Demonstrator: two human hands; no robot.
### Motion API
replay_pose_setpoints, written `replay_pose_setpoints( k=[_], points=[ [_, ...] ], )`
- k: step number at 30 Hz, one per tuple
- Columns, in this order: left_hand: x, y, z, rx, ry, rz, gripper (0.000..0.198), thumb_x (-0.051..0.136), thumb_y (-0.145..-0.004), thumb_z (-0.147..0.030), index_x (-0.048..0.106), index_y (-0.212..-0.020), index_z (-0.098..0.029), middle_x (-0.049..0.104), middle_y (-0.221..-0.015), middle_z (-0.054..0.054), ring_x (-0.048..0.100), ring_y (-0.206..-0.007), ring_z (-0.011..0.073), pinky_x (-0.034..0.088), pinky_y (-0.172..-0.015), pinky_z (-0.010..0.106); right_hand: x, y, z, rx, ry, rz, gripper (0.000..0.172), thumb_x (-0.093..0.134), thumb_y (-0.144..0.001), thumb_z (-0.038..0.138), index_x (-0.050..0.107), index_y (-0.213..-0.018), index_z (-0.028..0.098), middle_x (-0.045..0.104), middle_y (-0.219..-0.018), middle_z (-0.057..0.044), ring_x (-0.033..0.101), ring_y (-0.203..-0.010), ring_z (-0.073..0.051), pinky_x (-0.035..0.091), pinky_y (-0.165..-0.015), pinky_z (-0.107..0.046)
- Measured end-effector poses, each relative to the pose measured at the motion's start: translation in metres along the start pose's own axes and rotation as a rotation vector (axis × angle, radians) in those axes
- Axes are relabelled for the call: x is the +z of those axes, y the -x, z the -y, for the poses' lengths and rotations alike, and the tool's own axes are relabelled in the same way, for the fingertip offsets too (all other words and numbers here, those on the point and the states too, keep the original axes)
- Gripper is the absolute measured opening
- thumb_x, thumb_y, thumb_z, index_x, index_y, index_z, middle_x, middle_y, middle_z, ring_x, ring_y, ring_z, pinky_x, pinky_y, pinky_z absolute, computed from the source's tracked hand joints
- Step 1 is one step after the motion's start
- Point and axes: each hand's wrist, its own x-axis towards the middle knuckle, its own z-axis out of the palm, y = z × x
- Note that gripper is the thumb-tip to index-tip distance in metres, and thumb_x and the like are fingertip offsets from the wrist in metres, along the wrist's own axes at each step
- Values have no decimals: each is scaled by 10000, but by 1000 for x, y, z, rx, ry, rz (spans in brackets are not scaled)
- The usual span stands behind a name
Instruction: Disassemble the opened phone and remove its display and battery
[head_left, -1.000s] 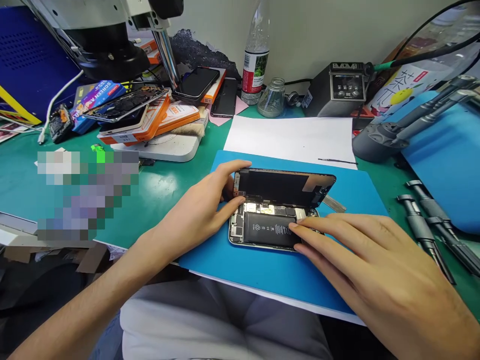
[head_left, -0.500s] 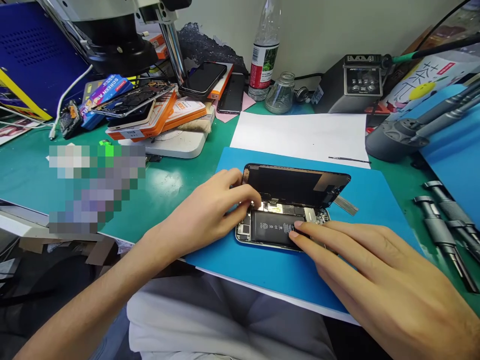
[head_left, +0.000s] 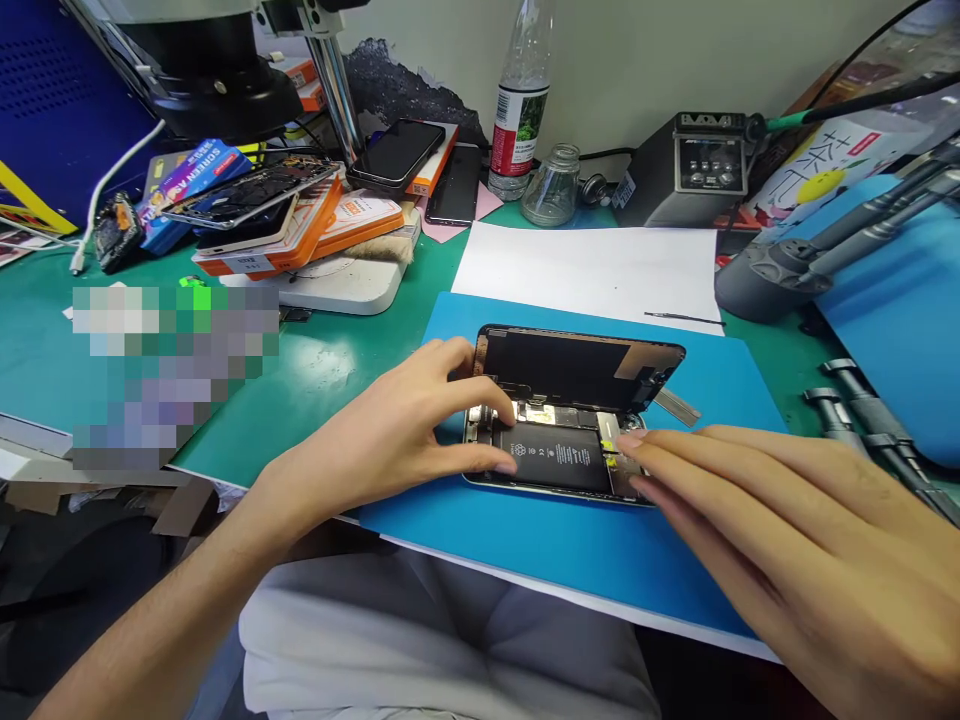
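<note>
On blue mat [head_left: 570, 560], arching unclasped left hand [head_left: 401, 420] over left end of "CE"-marked battery [head_left: 562, 457] in opened phone [head_left: 574, 365], extending right hand [head_left: 787, 530] at right end, grip unclear.

Clear bottle [head_left: 519, 135] beside small glass jar [head_left: 551, 190], white paper [head_left: 585, 268]; stacked orange boxes [head_left: 304, 240]

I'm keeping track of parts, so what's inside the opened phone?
A black battery lies inside the opened phone, with circuit parts along its far side. The left hand and right hand partly cover the phone's ends; anything beneath the battery is hidden.
</note>
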Motion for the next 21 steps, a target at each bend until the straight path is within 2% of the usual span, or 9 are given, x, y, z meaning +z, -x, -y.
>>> replay_pose_setpoints(
  k=[4, 8, 14, 21],
  points=[
    [0, 1, 0, -6, -27, 16, 350, 803, -923, -472, 702, -1194, -274, 574, -1290, 74, 585, -1228, 256, 511, -1033, 369, 0, 1, 13, 53, -14, -46, 354, 682, -954, 40, 694, -1293, 143, 762, -1236, -74, 665, -1124, -265, 513, -996, -445],
    [-2, 3, 0, 3, -40, 38, 424, 808, -905, -517, 684, -1239, -286, 565, -1348, 78, 569, -1292, 281, 513, -1074, 386, 4, 4, 20, 2, -12, -28, 314, 661, -967, 33, 710, -1269, 103, 749, -1251, -106, 646, -1117, -264, 489, -967, -431],
    [-4, 6, 2, 3, -59, 45, 379, 777, -936, -512, 686, -1244, -311, 532, -1421, 75, 559, -1340, 279, 515, -1101, 385, 2, 5, 9, 7, 23, 7, 317, 628, -1008, 88, 712, -1310, 135, 735, -1278, -97, 637, -1133, -271, 482, -976, -434],
    [-2, 8, 4, 40, -92, 27, 335, 756, -960, -476, 692, -1236, -296, 514, -1459, 93, 544, -1379, 292, 514, -1109, 390, -7, -12, 3, -129, 32, 60, 314, 540, -1025, 53, 690, -1298, 93, 734, -1215, -130, 659, -1113, -278, 512, -907, -437]
  ],
)
